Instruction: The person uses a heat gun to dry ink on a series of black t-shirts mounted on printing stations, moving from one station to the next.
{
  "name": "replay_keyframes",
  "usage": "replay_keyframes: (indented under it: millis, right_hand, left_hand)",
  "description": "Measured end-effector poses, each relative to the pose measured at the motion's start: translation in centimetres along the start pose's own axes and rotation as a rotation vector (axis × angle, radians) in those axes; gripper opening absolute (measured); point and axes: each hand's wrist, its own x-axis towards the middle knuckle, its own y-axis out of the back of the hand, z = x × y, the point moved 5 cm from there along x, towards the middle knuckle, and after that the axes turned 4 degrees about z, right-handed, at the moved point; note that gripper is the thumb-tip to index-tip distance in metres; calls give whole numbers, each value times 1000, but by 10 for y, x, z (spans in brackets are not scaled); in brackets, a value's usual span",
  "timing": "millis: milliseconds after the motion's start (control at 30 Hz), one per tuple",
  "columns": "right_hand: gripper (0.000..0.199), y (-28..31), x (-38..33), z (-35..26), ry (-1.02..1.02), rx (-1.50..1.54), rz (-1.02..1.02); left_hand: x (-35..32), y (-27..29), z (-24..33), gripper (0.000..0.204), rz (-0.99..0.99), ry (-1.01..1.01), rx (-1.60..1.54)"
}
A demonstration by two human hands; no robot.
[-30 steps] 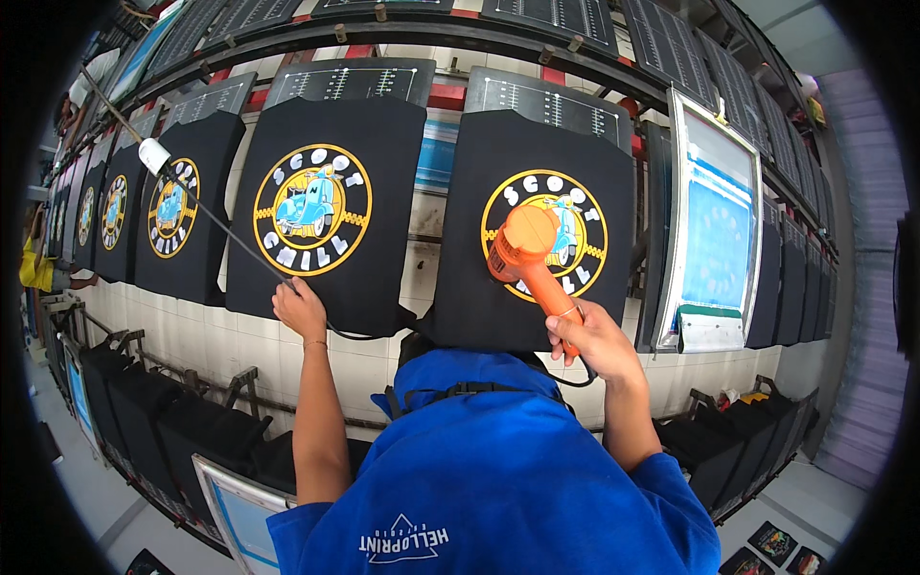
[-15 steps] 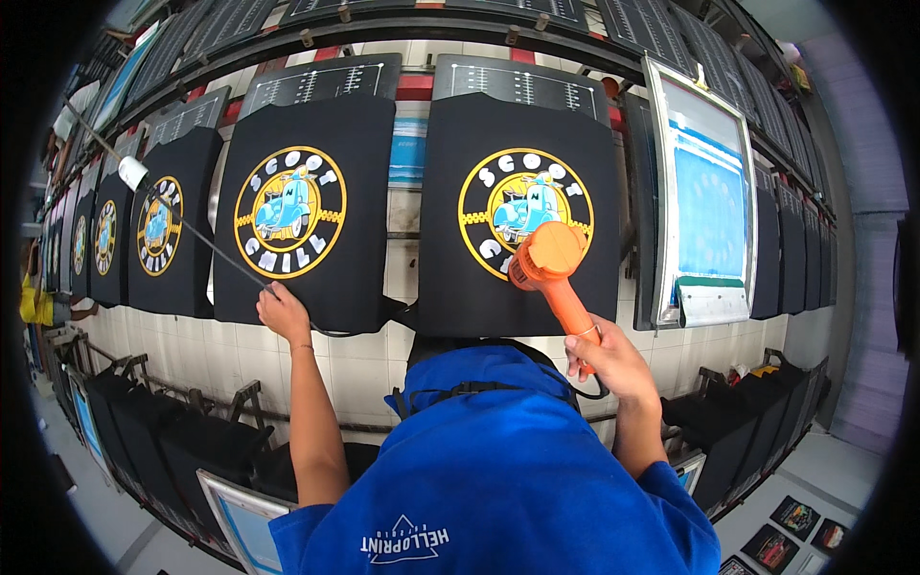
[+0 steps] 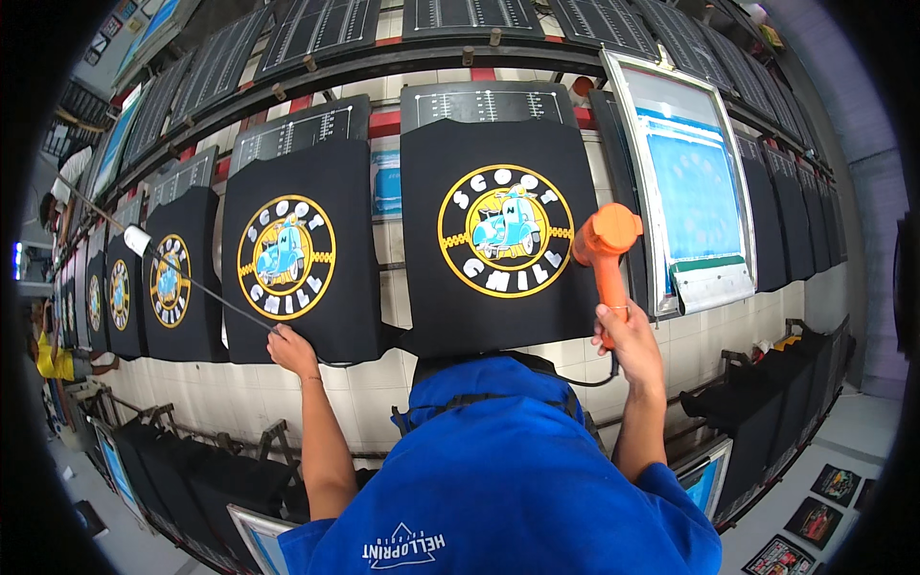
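Observation:
My right hand (image 3: 632, 347) is closed round the handle of an orange heat gun (image 3: 609, 241). The gun is over the right edge of a black T-shirt (image 3: 460, 321), beside its round yellow, white and blue scooter print (image 3: 505, 230). That shirt lies flat on a dark printing board (image 3: 489, 103). On the left, my left hand (image 3: 293, 351) grips a dark cable (image 3: 228, 301), near the lower edge of another black T-shirt (image 3: 331, 331) with the same print. The cable runs up leftward to a white fitting (image 3: 137, 240).
A silver-framed printing screen (image 3: 714, 105) with blue ink stands right of the heat gun, a squeegee (image 3: 714, 285) at its lower end. More printed shirts (image 3: 182, 331) line the row leftward. Behind the rail are bare boards (image 3: 321, 31). A person in yellow (image 3: 56, 359) is far left.
The heat gun has moved right, off the scooter print it partly covered. My left hand keeps hold of the cable. The whole view has shifted and tilted a little.

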Motion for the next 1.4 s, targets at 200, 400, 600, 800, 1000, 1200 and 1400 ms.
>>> replay_keyframes:
  millis: [200, 400, 600, 800, 1000, 1200, 1400]
  right_hand:
    - [26, -42, 9, -3, -38, 148, -319]
    - [30, -30, 22, -13, 20, 178, -185]
    - [27, -7, 34, -12, 79, 205, 9]
    - [24, -49, 14, -9, -81, 264, -342]
    - [27, -98, 28, -14, -16, 273, -298]
    - [32, -142, 47, -22, 84, 456, -151]
    - [34, -270, -1, -16, -120, 484, -401]
  left_hand:
    - [-2, 0, 10, 40, 36, -46, 87]
    - [-1, -3, 5, 43, 41, -58, 114]
    - [-5, 4, 21, 45, -10, -41, 119]
    - [-2, -2, 5, 44, 23, -50, 90]
    - [18, 7, -34, 38, -214, 109, -500]
    - [44, 42, -110, 38, -170, 201, -455]
    - [99, 46, -225, 40, -112, 213, -374]
